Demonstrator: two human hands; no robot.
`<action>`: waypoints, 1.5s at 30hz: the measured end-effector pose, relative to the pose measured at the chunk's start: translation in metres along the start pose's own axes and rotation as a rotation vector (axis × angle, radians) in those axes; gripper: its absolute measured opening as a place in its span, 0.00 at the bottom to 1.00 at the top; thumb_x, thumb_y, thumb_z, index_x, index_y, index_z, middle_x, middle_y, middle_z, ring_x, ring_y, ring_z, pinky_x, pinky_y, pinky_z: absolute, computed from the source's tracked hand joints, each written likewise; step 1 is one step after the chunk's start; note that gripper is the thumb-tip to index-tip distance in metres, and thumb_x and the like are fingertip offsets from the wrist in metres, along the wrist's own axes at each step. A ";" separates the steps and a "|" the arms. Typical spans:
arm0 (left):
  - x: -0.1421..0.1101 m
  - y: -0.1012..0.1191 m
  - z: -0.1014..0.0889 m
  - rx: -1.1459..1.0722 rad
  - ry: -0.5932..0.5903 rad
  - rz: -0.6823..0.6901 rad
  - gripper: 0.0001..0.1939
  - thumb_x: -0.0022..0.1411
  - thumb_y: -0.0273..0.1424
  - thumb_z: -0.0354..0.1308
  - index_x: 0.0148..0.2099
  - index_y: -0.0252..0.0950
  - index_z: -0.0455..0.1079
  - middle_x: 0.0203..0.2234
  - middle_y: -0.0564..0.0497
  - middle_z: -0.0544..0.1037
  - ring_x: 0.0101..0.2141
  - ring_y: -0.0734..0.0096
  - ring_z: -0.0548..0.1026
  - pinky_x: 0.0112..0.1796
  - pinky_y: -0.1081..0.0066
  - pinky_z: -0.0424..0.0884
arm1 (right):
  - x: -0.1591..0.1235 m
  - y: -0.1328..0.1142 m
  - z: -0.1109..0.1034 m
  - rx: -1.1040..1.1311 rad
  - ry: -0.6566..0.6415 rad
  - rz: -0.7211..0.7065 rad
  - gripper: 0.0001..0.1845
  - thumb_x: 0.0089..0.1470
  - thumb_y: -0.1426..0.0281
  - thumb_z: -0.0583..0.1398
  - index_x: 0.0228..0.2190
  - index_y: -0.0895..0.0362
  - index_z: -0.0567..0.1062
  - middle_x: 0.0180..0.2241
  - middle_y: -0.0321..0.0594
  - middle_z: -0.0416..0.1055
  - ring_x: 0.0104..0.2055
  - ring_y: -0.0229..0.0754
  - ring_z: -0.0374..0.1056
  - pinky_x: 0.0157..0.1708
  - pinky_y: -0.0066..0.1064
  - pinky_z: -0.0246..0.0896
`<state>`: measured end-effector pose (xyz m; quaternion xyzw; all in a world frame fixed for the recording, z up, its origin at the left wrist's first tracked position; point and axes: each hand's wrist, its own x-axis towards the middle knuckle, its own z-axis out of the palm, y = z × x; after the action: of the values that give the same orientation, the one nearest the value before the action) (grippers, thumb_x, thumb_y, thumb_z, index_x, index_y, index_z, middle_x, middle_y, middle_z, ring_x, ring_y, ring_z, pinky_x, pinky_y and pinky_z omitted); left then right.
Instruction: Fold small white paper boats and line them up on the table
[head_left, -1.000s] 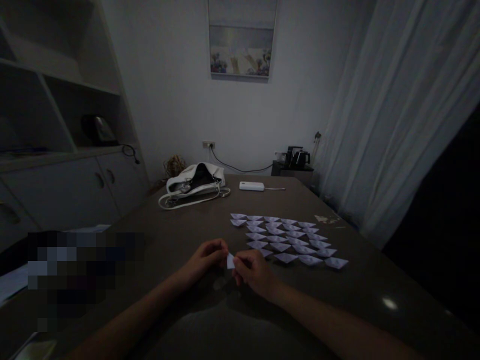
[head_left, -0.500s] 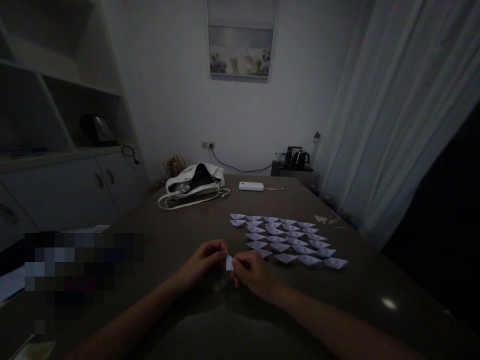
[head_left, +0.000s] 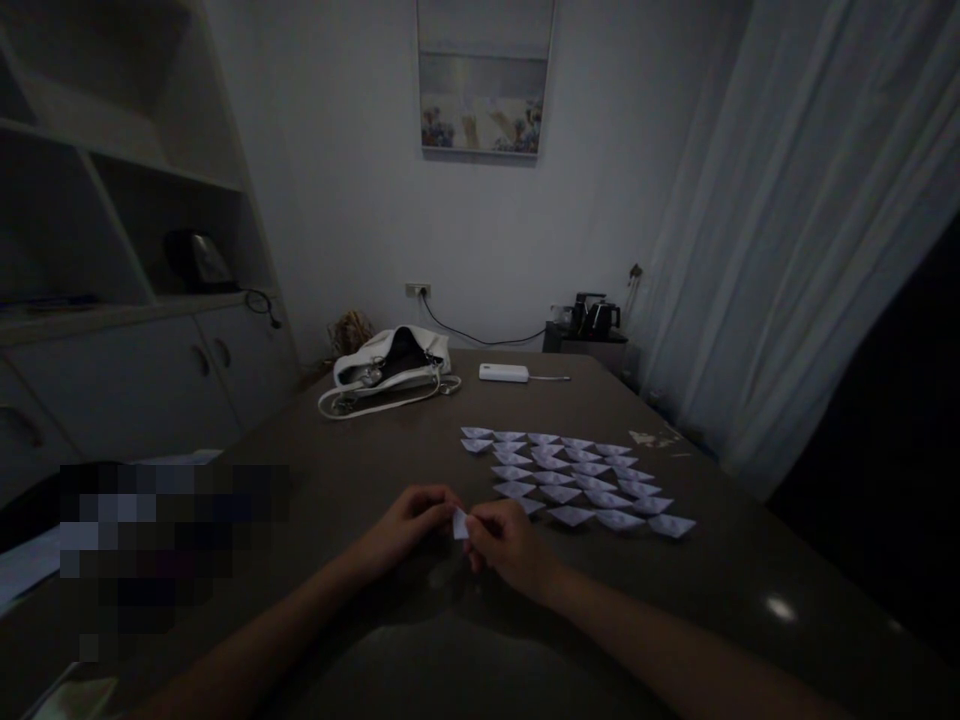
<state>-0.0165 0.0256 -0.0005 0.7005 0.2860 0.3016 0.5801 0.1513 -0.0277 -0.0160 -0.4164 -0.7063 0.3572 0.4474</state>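
Observation:
A small folded piece of white paper is pinched between my two hands, just above the dark table. My left hand grips its upper left edge between thumb and fingers. On the other side, my right hand has the paper's right edge between thumb and forefinger, with the other fingers curled. Part of the paper is hidden by the fingertips. Several rows of small folded paper boats lie beyond and to the right of my hands. The closest boats are a short way from my right hand.
A white handbag lies slumped at the table's far left. Right of it is a white power bank with a short cable. Paper scraps lie near the right edge. Papers and a pixelated patch are at the left.
Both hands keep hold of the folded paper and have barely moved. The whole view has shifted very slightly.

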 end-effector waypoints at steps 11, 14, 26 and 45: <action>-0.001 -0.003 -0.005 -0.064 -0.027 -0.030 0.12 0.54 0.36 0.61 0.29 0.31 0.70 0.21 0.53 0.73 0.24 0.73 0.69 0.28 0.75 0.61 | -0.001 0.000 0.001 -0.057 -0.024 -0.024 0.20 0.57 0.67 0.51 0.17 0.60 0.69 0.13 0.33 0.63 0.15 0.32 0.59 0.17 0.22 0.50; -0.002 -0.002 -0.005 -0.064 -0.026 -0.014 0.11 0.54 0.35 0.61 0.29 0.30 0.71 0.21 0.53 0.73 0.24 0.73 0.69 0.28 0.75 0.62 | -0.002 0.000 0.001 -0.071 -0.019 -0.056 0.20 0.57 0.68 0.51 0.17 0.60 0.69 0.13 0.33 0.63 0.15 0.32 0.60 0.17 0.22 0.50; 0.002 0.002 0.000 -0.147 0.249 -0.020 0.14 0.48 0.38 0.63 0.25 0.32 0.69 0.16 0.56 0.68 0.19 0.77 0.64 0.21 0.78 0.58 | 0.005 0.006 0.003 0.144 0.108 0.079 0.19 0.60 0.59 0.50 0.25 0.59 0.69 0.13 0.30 0.61 0.14 0.31 0.56 0.14 0.21 0.49; 0.004 0.003 0.001 0.005 0.209 -0.044 0.17 0.49 0.42 0.61 0.26 0.32 0.69 0.16 0.56 0.66 0.20 0.76 0.62 0.21 0.78 0.55 | 0.004 0.002 0.001 0.091 0.110 0.040 0.18 0.60 0.62 0.50 0.24 0.58 0.67 0.13 0.30 0.60 0.14 0.31 0.55 0.15 0.21 0.48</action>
<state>-0.0132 0.0274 0.0031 0.6604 0.3611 0.3596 0.5516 0.1497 -0.0238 -0.0165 -0.4288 -0.6552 0.3741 0.4969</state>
